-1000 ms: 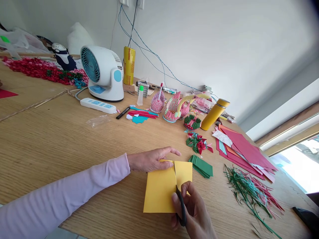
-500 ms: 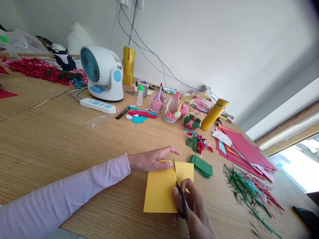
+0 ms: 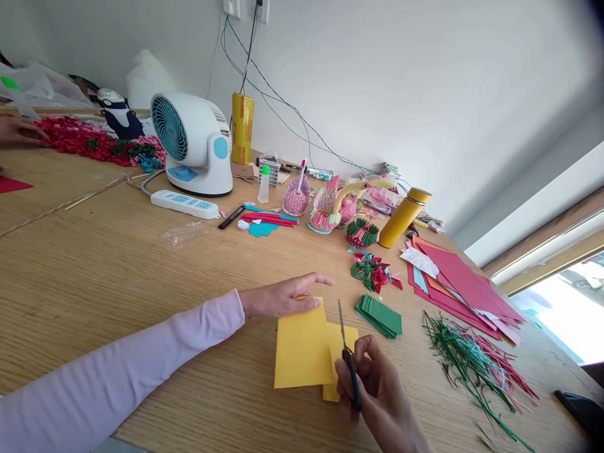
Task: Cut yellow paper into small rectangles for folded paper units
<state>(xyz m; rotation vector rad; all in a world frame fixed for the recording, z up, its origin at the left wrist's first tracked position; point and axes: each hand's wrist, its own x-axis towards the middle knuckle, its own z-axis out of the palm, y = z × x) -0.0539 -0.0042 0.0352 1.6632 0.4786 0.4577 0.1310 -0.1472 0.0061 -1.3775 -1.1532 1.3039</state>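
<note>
My left hand (image 3: 287, 297) grips the top edge of a yellow sheet of paper (image 3: 302, 352), thumb on its face and index finger stretched out to the right. My right hand (image 3: 377, 384) is closed on black-handled scissors (image 3: 352, 377), blades pointing up. A narrower yellow paper piece (image 3: 337, 346) sits behind the sheet and the scissors, separate from the sheet; whether my right fingers also pinch it is hidden. Just beyond lies a stack of green paper rectangles (image 3: 379, 316), with folded green and red paper pieces (image 3: 375, 272) behind it.
Right of my hands lie thin green and red paper strips (image 3: 472, 358) and red paper sheets (image 3: 465, 283). Paper swans (image 3: 325, 207), a yellow flask (image 3: 404, 217), a fan (image 3: 198, 145) and a power strip (image 3: 184, 204) stand farther back. Another person's hand (image 3: 21, 131) touches red decorations at far left.
The yellow paper has parted into two pieces, and the scissors have moved right, off the cut line. My left hand has shifted slightly left with the larger piece. Another person's hand has appeared far left.
</note>
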